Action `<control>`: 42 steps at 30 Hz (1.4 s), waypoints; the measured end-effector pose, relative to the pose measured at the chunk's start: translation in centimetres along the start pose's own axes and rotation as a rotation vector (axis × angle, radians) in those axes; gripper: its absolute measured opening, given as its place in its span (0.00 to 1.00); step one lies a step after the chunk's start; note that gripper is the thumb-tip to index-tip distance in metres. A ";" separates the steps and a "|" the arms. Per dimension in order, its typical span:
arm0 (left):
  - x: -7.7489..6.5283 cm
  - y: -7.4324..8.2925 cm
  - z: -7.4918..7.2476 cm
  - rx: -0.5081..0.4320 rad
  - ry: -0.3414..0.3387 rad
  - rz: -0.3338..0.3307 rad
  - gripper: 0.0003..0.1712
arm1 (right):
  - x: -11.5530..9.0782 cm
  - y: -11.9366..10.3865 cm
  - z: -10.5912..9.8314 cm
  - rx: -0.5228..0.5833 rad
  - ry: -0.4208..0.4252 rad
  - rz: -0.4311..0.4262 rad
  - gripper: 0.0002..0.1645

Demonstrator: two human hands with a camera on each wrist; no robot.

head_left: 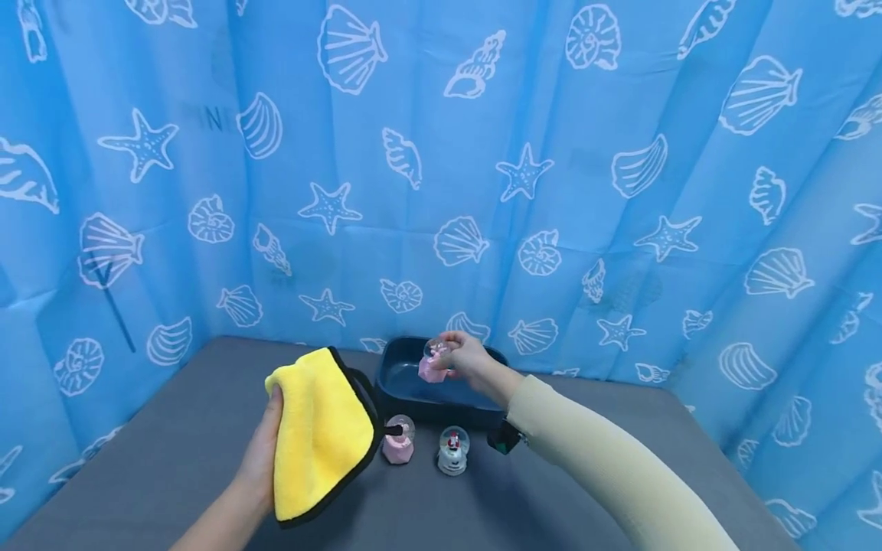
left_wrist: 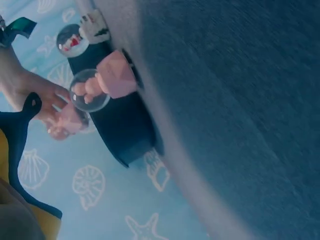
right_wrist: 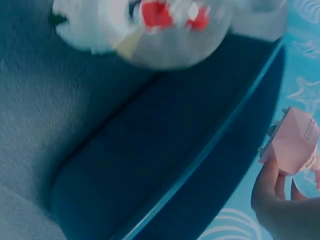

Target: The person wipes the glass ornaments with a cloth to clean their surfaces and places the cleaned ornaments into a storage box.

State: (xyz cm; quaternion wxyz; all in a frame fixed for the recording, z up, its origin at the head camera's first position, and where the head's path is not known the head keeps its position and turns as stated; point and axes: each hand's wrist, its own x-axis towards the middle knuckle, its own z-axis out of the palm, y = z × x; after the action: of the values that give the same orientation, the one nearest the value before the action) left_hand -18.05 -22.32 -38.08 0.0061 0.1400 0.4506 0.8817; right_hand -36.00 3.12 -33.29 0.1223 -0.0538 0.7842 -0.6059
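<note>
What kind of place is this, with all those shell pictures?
Probably a curtained-off work spot indoors. A blue cloth curtain printed with white seashells hangs behind and beside a flat grey table, and a small white snow globe with a clear round dome stands there.

Plush yellow cloth (head_left: 324, 440), glossy-domed snow globe (head_left: 431, 372), smooth tray (head_left: 441, 413), probably plastic, matt tabletop (head_left: 207, 417)

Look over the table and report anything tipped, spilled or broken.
Nothing stands out. The pink snow globe and the white snow globe stand upright on the table, the dark basin sits flat, and no spill or crack shows. The right hand holds another pink globe.
</note>
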 end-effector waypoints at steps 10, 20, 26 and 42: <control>-0.3 0.0 -1.1 0.110 0.101 -0.027 0.26 | 4.3 0.9 0.3 -0.245 -0.142 -0.028 0.23; -0.6 0.1 -0.6 0.149 0.188 -0.081 0.25 | 6.1 0.5 0.7 -0.479 -0.195 -0.058 0.19; -0.9 0.2 -1.2 0.163 0.208 -0.086 0.24 | 6.6 0.8 1.5 -0.493 -0.250 -0.064 0.20; -1.2 0.0 -1.5 0.112 0.134 -0.068 0.25 | 6.0 0.9 1.3 -0.576 -0.297 0.027 0.33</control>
State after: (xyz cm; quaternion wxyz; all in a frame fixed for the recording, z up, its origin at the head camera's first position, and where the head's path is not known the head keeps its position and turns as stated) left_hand -17.28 -23.71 -39.23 -0.0021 0.0654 0.5031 0.8617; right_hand -41.36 0.72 -35.22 0.2233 -0.1636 0.8976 -0.3431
